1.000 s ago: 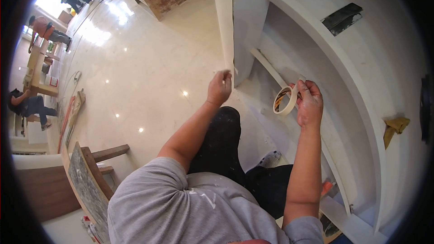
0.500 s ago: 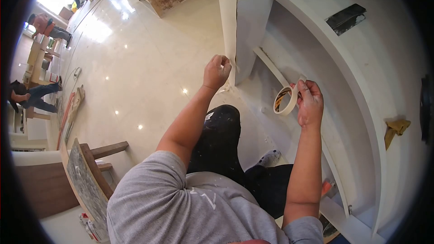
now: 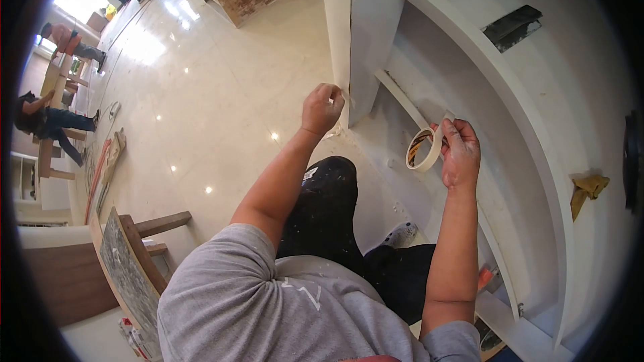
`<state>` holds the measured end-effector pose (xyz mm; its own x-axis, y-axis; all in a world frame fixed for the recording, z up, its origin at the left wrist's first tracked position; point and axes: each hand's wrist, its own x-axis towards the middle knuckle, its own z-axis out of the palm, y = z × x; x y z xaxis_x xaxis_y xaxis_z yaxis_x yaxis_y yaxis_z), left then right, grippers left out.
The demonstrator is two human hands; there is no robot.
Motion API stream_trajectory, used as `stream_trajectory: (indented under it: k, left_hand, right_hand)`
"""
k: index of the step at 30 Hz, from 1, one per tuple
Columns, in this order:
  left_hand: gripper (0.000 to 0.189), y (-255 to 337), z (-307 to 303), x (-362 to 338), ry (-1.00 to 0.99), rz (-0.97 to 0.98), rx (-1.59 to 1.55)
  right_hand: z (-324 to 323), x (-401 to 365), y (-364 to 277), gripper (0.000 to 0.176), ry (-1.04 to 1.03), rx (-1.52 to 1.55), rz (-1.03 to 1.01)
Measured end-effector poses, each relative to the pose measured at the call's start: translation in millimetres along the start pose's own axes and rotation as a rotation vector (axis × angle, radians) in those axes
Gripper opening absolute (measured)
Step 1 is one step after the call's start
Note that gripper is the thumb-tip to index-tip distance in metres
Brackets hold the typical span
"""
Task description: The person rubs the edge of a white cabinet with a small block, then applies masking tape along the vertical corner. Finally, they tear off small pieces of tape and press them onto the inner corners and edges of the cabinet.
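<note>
My right hand (image 3: 460,153) is closed, thumb and fingers pinching a short pale end of tape. From that grip hangs a roll of masking tape (image 3: 435,155), its printed cardboard core facing left. My left hand (image 3: 322,110) is closed in a pinch near the lower edge of the white wall corner (image 3: 340,47). A thin pale strip shows beside its fingertips. What lies between those fingers is too small to make out.
White curved shelving (image 3: 530,114) stands along the right, with a brown scrap (image 3: 587,189) on it. A wooden bench (image 3: 137,255) is at lower left, near poles (image 3: 100,171). Several people work at far left beyond the glossy floor (image 3: 221,94).
My hands and the tape roll stay almost still. At far left, a person in dark clothes has shifted upward in view, with an arm raised to a board.
</note>
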<state>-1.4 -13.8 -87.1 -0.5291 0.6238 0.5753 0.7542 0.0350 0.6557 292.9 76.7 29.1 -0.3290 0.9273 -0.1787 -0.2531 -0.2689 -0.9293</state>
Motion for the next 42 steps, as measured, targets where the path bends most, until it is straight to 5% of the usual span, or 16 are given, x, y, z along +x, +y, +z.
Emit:
stream_trajectory:
  k: [6, 10, 24, 37, 42]
  left_hand:
    - [0.006, 12.4, -6.2, -41.4, -0.190, 0.029, -0.012]
    - [0.015, 15.2, -7.3, -36.8, 0.006, -0.159, -0.014]
    - [0.010, 25.3, -10.3, -34.9, -0.126, -0.103, -0.031]
    - [0.019, 55.1, 23.2, -37.4, -0.123, -0.440, -0.131]
    - [0.023, 98.0, 68.7, -99.3, -0.739, -0.117, -0.080]
  right_hand:
    - [-0.7, -0.9, -3.2, 0.009, 0.022, -0.010, -0.003]
    - [-0.4, -2.7, -3.6, 0.010, 0.027, 0.004, -0.003]
    - [-0.4, -3.5, -3.5, 0.010, 0.009, -0.007, -0.022]
    - [4.8, -0.5, 1.6, 0.011, 0.007, -0.014, -0.013]
    - [9.1, 3.6, 3.0, 0.012, 0.005, -0.029, -0.009]
